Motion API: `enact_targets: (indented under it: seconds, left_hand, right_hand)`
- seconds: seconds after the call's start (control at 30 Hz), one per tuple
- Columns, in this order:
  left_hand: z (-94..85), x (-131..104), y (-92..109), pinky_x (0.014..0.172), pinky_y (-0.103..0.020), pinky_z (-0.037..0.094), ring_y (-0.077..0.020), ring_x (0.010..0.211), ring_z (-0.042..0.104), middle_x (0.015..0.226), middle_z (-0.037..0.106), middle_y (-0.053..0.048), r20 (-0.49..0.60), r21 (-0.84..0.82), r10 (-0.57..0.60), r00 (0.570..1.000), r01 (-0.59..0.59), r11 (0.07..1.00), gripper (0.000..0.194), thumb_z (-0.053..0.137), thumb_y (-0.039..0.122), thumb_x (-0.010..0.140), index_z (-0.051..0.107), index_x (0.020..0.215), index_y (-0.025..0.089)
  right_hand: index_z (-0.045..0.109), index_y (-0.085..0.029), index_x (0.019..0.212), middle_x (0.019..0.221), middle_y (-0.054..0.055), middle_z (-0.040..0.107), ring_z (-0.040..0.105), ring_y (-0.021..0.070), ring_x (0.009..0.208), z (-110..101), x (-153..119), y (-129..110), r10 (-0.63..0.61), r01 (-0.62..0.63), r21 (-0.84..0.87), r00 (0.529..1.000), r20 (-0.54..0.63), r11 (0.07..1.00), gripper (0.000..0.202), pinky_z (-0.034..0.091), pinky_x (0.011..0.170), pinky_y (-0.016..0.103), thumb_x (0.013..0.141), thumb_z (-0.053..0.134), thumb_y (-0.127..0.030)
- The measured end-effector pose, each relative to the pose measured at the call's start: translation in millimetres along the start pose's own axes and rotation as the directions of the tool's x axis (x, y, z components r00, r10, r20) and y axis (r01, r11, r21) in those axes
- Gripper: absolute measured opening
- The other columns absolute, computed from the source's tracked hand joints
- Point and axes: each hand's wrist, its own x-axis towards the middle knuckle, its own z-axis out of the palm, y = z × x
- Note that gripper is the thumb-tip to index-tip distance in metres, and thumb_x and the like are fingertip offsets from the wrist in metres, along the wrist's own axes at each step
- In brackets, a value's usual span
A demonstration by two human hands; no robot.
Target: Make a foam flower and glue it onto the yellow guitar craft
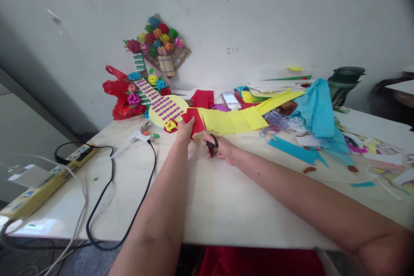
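My left hand is closed on a piece of red crepe paper, thumb on top. In my right hand is a pair of black-handled scissors, fingers through the loops. The blades point away from me, along the line where the red paper meets a long yellow crepe paper strip. Whether the blades are cutting either sheet I cannot tell. Left of my left hand lies a yellow guitar-shaped craft with purple stripes, and a yellow-and-red paper flower sits at its lower edge.
A glue gun with a black cord lies left, near a yellow power strip. Behind stand a paper flower bouquet and a red plastic bag. Blue crepe paper, purple yarn and paper scraps cover the right side.
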Motion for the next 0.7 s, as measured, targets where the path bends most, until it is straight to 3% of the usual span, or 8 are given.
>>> enact_targets:
  seconds: [0.7]
  left_hand:
    - [1.1,0.0,-2.8,0.062,-0.029,0.051,-0.0164,0.061,0.063,0.065,0.065,-0.006,0.045,-0.026,0.011,0.999,-0.01,1.0,0.013,0.065,0.021,0.068,0.06,0.076,0.011]
  right_hand:
    - [0.054,-0.017,0.08,0.051,-0.005,0.049,0.046,0.005,0.037,-0.7,5.3,1.5,-0.043,0.044,0.015,0.998,-0.05,0.999,0.052,0.015,0.031,0.016,0.066,0.055,-0.067]
